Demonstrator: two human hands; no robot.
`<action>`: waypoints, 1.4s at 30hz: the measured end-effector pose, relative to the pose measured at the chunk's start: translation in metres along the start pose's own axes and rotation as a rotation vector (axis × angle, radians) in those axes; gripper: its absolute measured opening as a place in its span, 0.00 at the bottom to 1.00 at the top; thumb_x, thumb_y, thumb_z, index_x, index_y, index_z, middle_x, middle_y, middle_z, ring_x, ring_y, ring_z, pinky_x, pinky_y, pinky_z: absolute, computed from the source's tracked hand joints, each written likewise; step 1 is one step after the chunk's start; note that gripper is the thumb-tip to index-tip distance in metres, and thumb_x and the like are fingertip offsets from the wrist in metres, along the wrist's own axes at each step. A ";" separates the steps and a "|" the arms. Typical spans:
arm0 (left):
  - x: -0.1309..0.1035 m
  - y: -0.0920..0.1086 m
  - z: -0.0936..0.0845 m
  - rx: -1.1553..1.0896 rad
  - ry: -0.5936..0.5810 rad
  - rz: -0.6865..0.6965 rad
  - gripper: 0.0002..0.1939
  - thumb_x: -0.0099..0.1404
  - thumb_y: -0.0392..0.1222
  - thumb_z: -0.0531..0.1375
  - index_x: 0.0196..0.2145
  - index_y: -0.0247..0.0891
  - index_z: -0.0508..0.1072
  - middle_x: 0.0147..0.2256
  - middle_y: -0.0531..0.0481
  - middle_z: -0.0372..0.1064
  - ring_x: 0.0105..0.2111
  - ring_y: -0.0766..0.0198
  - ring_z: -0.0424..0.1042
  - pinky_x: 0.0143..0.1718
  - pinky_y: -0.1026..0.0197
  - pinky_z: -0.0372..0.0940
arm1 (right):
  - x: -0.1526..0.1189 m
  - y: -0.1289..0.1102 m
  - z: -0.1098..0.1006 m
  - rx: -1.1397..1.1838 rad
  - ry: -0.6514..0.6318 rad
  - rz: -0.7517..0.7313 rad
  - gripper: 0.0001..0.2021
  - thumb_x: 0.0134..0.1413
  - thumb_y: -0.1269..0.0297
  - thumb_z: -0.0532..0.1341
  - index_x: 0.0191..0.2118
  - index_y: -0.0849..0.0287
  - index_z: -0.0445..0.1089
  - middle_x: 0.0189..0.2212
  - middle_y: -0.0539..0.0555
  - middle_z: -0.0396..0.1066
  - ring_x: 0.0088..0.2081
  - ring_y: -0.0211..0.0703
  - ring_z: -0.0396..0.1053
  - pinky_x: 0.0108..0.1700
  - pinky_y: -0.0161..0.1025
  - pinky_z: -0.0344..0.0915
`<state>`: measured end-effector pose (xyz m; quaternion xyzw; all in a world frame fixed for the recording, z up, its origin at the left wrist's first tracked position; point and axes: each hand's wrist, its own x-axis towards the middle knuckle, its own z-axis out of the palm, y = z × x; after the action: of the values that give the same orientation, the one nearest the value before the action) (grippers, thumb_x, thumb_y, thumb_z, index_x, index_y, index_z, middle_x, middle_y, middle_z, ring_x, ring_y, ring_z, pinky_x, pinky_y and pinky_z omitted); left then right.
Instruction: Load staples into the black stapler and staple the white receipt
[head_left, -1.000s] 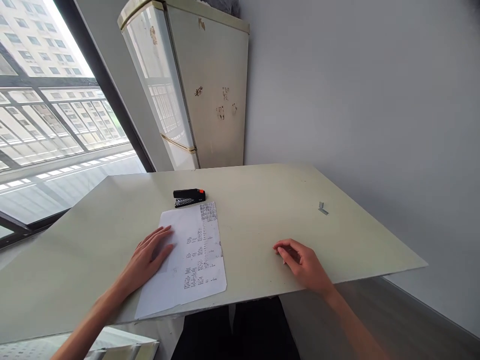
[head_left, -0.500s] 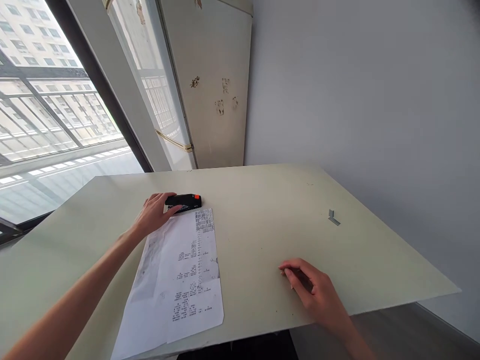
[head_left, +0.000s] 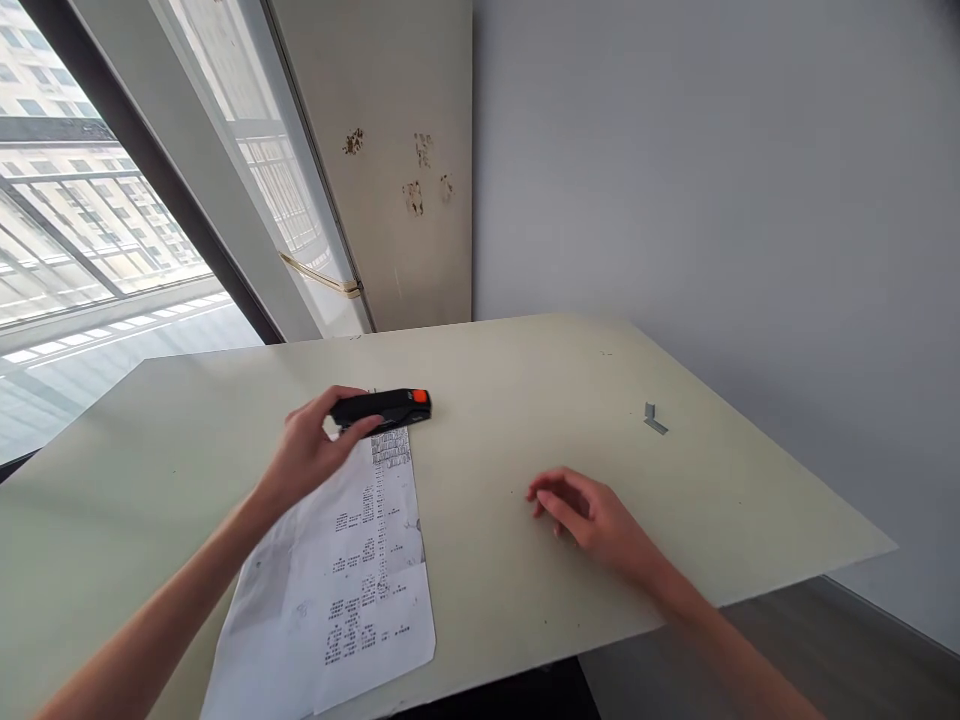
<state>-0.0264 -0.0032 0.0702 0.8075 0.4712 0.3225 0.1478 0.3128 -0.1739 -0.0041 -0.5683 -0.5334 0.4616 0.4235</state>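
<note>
A black stapler (head_left: 390, 408) with an orange-red end lies across my left hand's grip near the top edge of the papers. My left hand (head_left: 322, 440) is closed on its left end, thumb on the near side and fingers over the far side. Printed white sheets (head_left: 360, 610) lie on the table below the stapler, partly covered by my left hand and forearm. To the right of the sheets, my right hand (head_left: 574, 510) hovers over the tabletop. Its fingers are loosely curled with the thumb near the index fingertip, and nothing shows between them.
Two short grey strips (head_left: 654, 420), which look like staples, lie on the right side of the pale table (head_left: 480, 350). A stained refrigerator (head_left: 405, 260) stands behind it, beside a grey wall (head_left: 675, 180). A window (head_left: 90, 220) is at the left.
My left hand has moved the stapler rightward, and more of it shows. The right hand has moved up and left, its thumb and fingers looser. The camera view has shifted slightly.
</note>
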 end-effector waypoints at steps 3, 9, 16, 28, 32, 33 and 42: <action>-0.010 0.042 0.029 -0.102 -0.114 0.055 0.21 0.68 0.61 0.63 0.47 0.43 0.75 0.39 0.49 0.80 0.34 0.58 0.75 0.31 0.60 0.67 | 0.053 -0.001 0.002 0.111 0.094 -0.051 0.17 0.64 0.45 0.62 0.44 0.54 0.73 0.45 0.59 0.79 0.43 0.48 0.76 0.42 0.43 0.73; -0.030 0.075 0.091 -0.168 -0.230 0.020 0.14 0.70 0.55 0.63 0.43 0.43 0.74 0.37 0.52 0.78 0.25 0.65 0.68 0.29 0.59 0.64 | 0.126 -0.001 0.001 0.107 0.077 -0.123 0.20 0.63 0.41 0.62 0.40 0.55 0.72 0.42 0.57 0.78 0.41 0.46 0.76 0.41 0.43 0.73; -0.030 0.067 0.109 -0.213 -0.250 0.023 0.13 0.72 0.53 0.63 0.49 0.46 0.74 0.45 0.50 0.78 0.41 0.57 0.76 0.43 0.55 0.71 | 0.119 0.003 0.001 0.003 -0.038 -0.184 0.21 0.66 0.40 0.60 0.40 0.54 0.74 0.38 0.53 0.78 0.39 0.44 0.74 0.44 0.42 0.69; -0.038 0.007 0.068 -0.082 -0.336 0.187 0.22 0.71 0.57 0.64 0.58 0.48 0.70 0.59 0.45 0.70 0.60 0.49 0.68 0.61 0.44 0.67 | 0.120 0.002 0.002 -0.021 -0.075 -0.139 0.22 0.70 0.41 0.53 0.46 0.55 0.72 0.39 0.55 0.78 0.41 0.45 0.74 0.45 0.43 0.70; -0.040 0.007 0.068 -0.087 -0.341 0.194 0.21 0.71 0.57 0.64 0.57 0.48 0.71 0.58 0.46 0.70 0.60 0.49 0.68 0.61 0.45 0.67 | 0.116 0.000 0.003 0.037 -0.076 -0.094 0.19 0.72 0.45 0.52 0.49 0.55 0.70 0.41 0.55 0.77 0.42 0.45 0.74 0.42 0.42 0.69; -0.041 0.007 0.068 -0.085 -0.344 0.202 0.21 0.72 0.56 0.64 0.57 0.48 0.71 0.58 0.45 0.70 0.60 0.49 0.68 0.62 0.45 0.67 | 0.114 0.000 0.004 0.041 -0.068 -0.089 0.19 0.73 0.46 0.51 0.51 0.54 0.69 0.42 0.55 0.77 0.43 0.45 0.74 0.42 0.42 0.69; -0.043 0.008 0.071 -0.065 -0.269 0.252 0.18 0.72 0.53 0.65 0.55 0.48 0.73 0.55 0.45 0.74 0.60 0.48 0.68 0.63 0.42 0.65 | 0.112 0.002 0.007 -0.044 -0.038 -0.117 0.21 0.74 0.44 0.49 0.55 0.52 0.67 0.45 0.56 0.77 0.47 0.47 0.75 0.49 0.47 0.71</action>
<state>0.0106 -0.0398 0.0053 0.8907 0.3317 0.2428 0.1941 0.3071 -0.0626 -0.0159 -0.5365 -0.5837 0.4349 0.4270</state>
